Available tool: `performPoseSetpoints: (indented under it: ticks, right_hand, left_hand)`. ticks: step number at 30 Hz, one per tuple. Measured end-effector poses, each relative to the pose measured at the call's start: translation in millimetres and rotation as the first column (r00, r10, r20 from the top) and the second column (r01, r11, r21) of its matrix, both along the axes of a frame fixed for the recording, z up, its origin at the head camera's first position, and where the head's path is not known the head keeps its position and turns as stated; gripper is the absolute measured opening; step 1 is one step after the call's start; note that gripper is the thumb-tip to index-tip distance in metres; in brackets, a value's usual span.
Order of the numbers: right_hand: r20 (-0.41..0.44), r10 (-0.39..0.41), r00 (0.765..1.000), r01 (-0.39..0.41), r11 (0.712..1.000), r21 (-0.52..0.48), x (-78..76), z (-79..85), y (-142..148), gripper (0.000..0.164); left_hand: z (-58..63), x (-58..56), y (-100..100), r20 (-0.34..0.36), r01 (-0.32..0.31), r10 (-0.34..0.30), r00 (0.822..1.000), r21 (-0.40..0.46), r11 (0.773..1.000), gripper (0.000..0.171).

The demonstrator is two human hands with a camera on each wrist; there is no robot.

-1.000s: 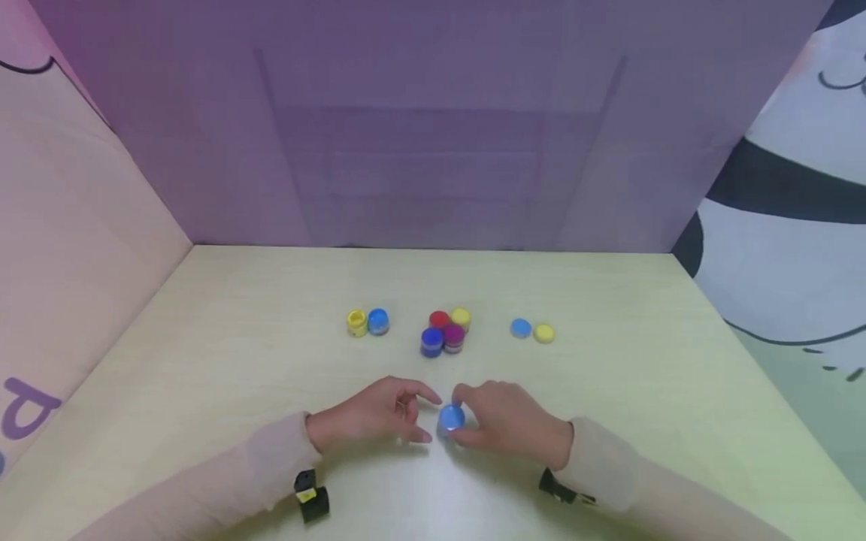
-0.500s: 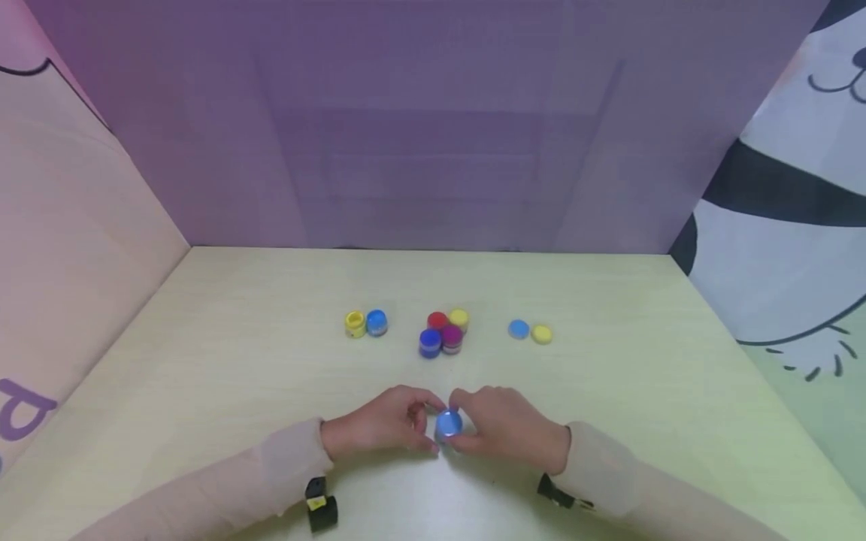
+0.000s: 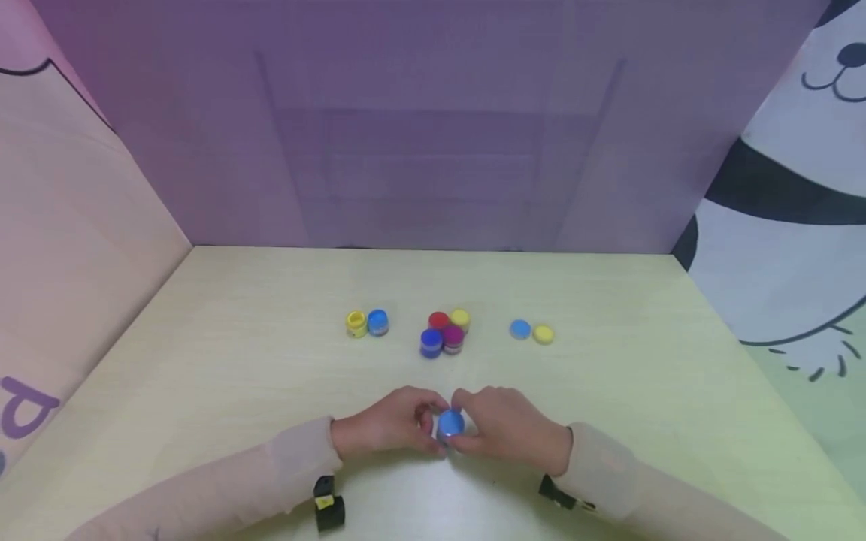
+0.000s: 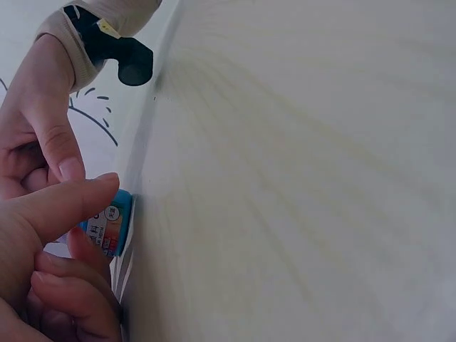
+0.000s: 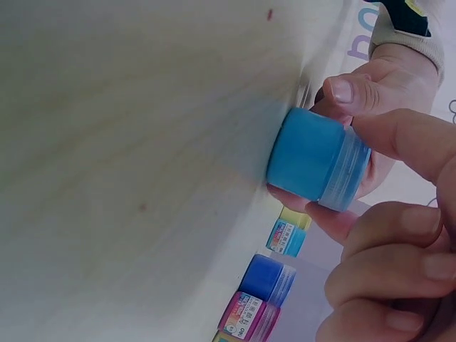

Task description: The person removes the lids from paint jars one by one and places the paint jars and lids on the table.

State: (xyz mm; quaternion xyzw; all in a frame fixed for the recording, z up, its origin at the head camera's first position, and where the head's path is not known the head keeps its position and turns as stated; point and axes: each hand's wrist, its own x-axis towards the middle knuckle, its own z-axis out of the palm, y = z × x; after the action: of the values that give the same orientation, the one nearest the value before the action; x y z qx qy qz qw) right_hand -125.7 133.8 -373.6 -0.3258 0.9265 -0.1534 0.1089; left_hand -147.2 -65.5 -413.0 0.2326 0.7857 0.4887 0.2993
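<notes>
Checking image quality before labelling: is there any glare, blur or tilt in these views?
Head view: a pale glare patch on the light wooden table below the hands; the small blue-lidded paint pot looks washed out. Left wrist view: the table is soft and streaky. Right wrist view: the pot is sharp, the scene turned sideways.

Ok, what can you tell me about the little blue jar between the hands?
The blue jar is a small round pot, plastic by its look, with a blue lid and a clearer ribbed band; a printed label shows in the left wrist view. It stands on the pale wooden table, near its front edge. Both hands, left hand and right hand, pinch it.
</notes>
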Motion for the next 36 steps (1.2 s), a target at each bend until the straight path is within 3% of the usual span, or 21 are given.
performPoseSetpoints:
  ticks: [22,36]
  right_hand:
    - [0.025,0.002,1.0,-0.003,0.999,0.044,-1.3,4.8,-3.6,0.027]
    - [-0.001,0.084,0.996,-0.083,0.987,0.138,-4.2,7.7,-3.3,0.032]
  left_hand:
    - [-1.2,-5.2,3.8,0.035,-0.012,0.012,0.999,-0.003,1.0,0.035]
    - [-5.6,-4.1,6.0,0.069,-0.014,0.012,0.998,0.03,0.999,0.033]
